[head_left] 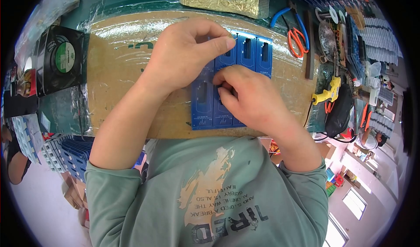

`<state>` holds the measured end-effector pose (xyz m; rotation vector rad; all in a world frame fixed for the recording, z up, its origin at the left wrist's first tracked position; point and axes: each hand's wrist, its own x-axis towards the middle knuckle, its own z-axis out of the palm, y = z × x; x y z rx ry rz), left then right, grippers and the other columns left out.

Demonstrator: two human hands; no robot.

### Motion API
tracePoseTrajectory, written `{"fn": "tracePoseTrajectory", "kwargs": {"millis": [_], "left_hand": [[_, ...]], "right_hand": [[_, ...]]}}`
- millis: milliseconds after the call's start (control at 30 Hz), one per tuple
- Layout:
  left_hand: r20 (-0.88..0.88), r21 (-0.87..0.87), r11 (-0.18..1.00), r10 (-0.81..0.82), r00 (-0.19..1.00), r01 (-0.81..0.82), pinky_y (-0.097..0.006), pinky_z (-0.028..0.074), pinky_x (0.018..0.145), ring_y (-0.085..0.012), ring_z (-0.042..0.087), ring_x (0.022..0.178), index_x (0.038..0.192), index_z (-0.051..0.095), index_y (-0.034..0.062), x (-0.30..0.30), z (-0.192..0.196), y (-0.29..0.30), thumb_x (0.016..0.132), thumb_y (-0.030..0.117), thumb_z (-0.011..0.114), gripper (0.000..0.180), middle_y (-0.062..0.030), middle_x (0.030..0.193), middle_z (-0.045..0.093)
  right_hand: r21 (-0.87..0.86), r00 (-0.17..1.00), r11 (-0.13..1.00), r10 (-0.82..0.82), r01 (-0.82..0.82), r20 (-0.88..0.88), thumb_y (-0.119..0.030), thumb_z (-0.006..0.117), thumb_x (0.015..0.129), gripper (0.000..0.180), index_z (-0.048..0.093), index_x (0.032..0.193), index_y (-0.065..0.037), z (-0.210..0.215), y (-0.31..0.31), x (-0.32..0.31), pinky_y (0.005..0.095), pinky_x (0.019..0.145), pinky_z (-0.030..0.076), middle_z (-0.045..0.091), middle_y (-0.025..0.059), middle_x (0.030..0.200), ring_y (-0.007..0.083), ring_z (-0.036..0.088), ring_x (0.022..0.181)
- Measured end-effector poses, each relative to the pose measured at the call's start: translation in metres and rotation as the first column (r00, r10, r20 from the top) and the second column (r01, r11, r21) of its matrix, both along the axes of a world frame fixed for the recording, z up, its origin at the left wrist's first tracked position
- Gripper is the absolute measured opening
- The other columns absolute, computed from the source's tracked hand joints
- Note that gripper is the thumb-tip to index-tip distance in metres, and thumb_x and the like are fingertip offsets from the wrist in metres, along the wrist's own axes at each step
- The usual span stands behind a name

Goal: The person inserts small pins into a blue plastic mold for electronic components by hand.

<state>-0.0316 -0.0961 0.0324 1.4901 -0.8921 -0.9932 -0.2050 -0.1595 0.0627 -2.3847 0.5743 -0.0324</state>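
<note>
On the cardboard-covered counter [127, 72], my left hand [183, 54] and right hand [247, 98] pinch the blue circuit board panel [205, 111]; I'd better press evenly, fingers close.

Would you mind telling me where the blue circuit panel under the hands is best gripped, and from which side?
Probably the blue circuit panel's left long edge, approached from the left. It lies flat on the wrapped cardboard sheet, and that edge is bare, while the left hand and right hand cover its middle and right.
</note>
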Motion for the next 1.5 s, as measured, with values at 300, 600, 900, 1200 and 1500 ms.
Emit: {"fn": "tracePoseTrajectory", "kwargs": {"millis": [300,600,900,1200,1500], "left_hand": [[0.018,-0.011,0.999,-0.031,0.999,0.032,-0.03,0.05,0.073,-0.014,0.062,0.079,0.093,0.073,0.0015,-0.002,0.001,0.002,0.083,0.022,0.074,0.023,-0.0061,0.086,0.068],[0.237,-0.068,0.978,-0.175,0.956,0.196,-0.033,0.05,0.071,-0.0197,0.063,0.075,0.092,0.072,0.0035,-0.006,0.007,0.002,0.084,0.017,0.074,0.016,-0.0076,0.082,0.064],[0.138,-0.033,0.998,-0.051,0.989,0.056,-0.031,0.05,0.071,-0.0177,0.062,0.077,0.092,0.073,0.0034,-0.002,0.001,0.001,0.084,0.021,0.074,0.02,-0.0071,0.086,0.066],[0.082,-0.048,0.999,-0.004,0.997,0.007,-0.03,0.049,0.073,-0.0156,0.061,0.079,0.093,0.074,0.0024,-0.002,-0.002,0.001,0.084,0.024,0.074,0.023,-0.0064,0.087,0.066],[0.088,-0.042,0.999,-0.003,0.996,0.007,-0.03,0.049,0.073,-0.0159,0.061,0.08,0.093,0.074,0.002,-0.002,0.001,0.001,0.084,0.024,0.074,0.023,-0.0068,0.087,0.066]], "right_hand": [[0.181,0.936,0.919,-0.349,0.351,-0.046,-0.021,0.069,0.087,0.018,0.065,0.097,-0.006,0.016,-0.021,-0.003,0.034,0.07,0.051,0.064,0.0098,0.085,0.0245,0.063,0.075],[0.3,0.907,0.909,-0.361,0.29,0.216,-0.016,0.068,0.089,0.019,0.065,0.1,-0.001,0.011,-0.034,0.001,0.0294,0.075,0.05,0.062,0.0078,0.09,0.0175,0.062,0.083],[0.129,0.971,0.983,-0.156,0.133,0.183,-0.016,0.063,0.091,0.011,0.065,0.094,-0.006,-0.003,-0.029,-0.015,0.0373,0.073,0.049,0.06,0.0114,0.088,0.0299,0.061,0.081],[-0.016,0.998,0.999,-0.034,0.035,0.05,-0.019,0.064,0.089,0.01,0.067,0.094,-0.011,-0.012,-0.009,-0.016,0.0441,0.07,0.051,0.061,0.0098,0.09,0.0335,0.063,0.083],[-0.113,0.998,0.993,-0.02,0.027,0.062,-0.018,0.065,0.087,0.008,0.066,0.091,-0.011,-0.014,-0.006,-0.017,0.0431,0.066,0.052,0.059,0.0089,0.087,0.0325,0.063,0.079]]}}
